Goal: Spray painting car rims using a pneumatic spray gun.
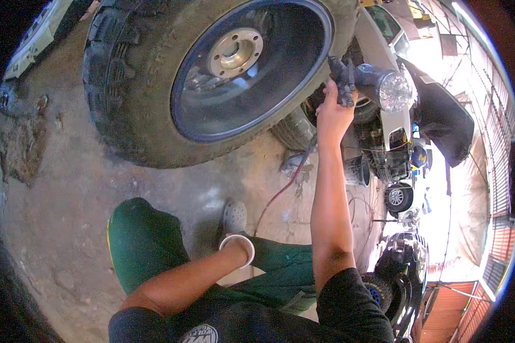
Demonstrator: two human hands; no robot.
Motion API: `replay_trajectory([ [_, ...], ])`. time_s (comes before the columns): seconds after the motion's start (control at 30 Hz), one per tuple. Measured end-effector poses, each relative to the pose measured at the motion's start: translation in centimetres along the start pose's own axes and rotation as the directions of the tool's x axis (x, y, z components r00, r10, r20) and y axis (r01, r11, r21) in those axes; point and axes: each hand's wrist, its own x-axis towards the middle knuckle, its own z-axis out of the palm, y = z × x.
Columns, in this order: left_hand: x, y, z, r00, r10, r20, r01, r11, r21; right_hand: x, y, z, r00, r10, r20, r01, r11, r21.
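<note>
My right hand (334,109) reaches out, its fingers wrapped around the handle of a dark gravity-feed spray gun (342,81). The gun's cup (392,90) has a crumpled, shiny end. Close to the gun is the edge of a large wheel with a dark, glossy rim (283,90), a bare metal hub (236,53) and a chunky off-road tyre (133,111). Across my lap lies my left forearm, ending at a white ring-shaped rim (253,253) around the wrist. Whether this is a cup or a band I cannot tell; the left fingers are hidden.
A red hose (283,188) runs over the concrete floor (163,184). Behind my right arm are another wheel (294,128) and a black bucket (359,169). Along the right stand a white vehicle (382,38), a wheel with a silver rim (397,197) and a dark vehicle (401,261).
</note>
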Motion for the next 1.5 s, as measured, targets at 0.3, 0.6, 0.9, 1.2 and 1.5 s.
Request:
replay_trajectory([
  [0.3,0.9,-0.4,1.3,0.999,-0.010,-0.047,0.014,0.997,0.070,-3.6,0.8,-0.2,0.941,0.305,0.148,-0.283,0.947,-0.152],
  [0.6,-1.0,1.0,-4.7,0.989,-0.051,0.142,0.039,0.995,0.087,-1.0,0.7,1.2,0.980,-0.196,-0.013,0.194,0.975,-0.113],
  [0.9,0.5,0.9,-3.9,0.969,0.035,0.246,-0.081,0.980,0.179,-1.5,-2.2,1.7,0.937,-0.331,0.109,0.324,0.943,0.076],
  [1.2,1.2,1.0,-2.1,0.951,-0.022,0.308,-0.055,0.969,0.240,-1.6,2.1,0.6,0.999,0.001,0.035,0.005,0.989,-0.150],
  [1.5,2.5,-0.3,2.7,0.991,-0.003,0.131,-0.027,0.975,0.222,-7.1,2.2,-0.1,0.741,0.448,0.500,-0.359,0.894,-0.269],
])
